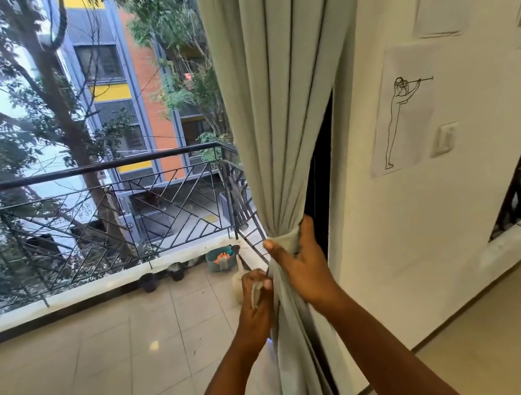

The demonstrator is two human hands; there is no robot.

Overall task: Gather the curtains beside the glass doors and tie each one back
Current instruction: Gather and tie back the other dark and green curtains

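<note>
Bunching the curtain (281, 130) by the wall, your right hand (302, 267) grips its gathered waist; your left hand (255, 297) pinches a pale strip, likely the tie. Soft, light cloth slips: hold tight there.

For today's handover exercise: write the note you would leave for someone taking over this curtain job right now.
Right hand: grips the gathered curtain at its waist, beside the wall.
Left hand: fingers pinch a pale strip of fabric, apparently the tie, against the bunch.
Done: this curtain is gathered.
Left: wrap and knot the tie. No other curtain is in view.
</note>
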